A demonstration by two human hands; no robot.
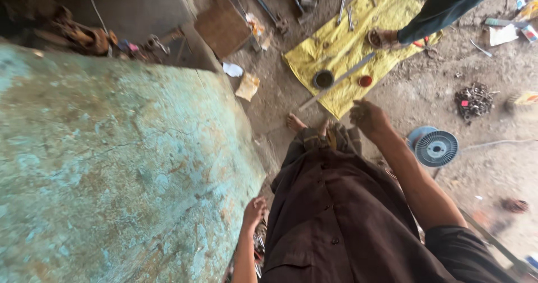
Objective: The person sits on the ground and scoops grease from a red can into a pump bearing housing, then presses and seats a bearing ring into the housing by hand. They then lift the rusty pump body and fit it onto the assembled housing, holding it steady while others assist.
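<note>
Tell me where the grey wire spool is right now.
In the head view, the grey wire spool lies on the dirt floor on the person's right, just beyond the outstretched right forearm and below the yellow cloth.

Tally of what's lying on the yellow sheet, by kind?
On the yellow sheet:
Long metal bar: 1
Dark round tin: 1
Red round lid: 1
Slim metal hand tools: 2
Total: 5
Smaller bits are too small to tell.

- Soft, even daylight; brightest on the yellow cloth (347,42) at upper right; dim at top left
- Faint shadows only; no glare
- Wide-angle bending at edges; slight blur on dark clothing (342,216) below
</note>
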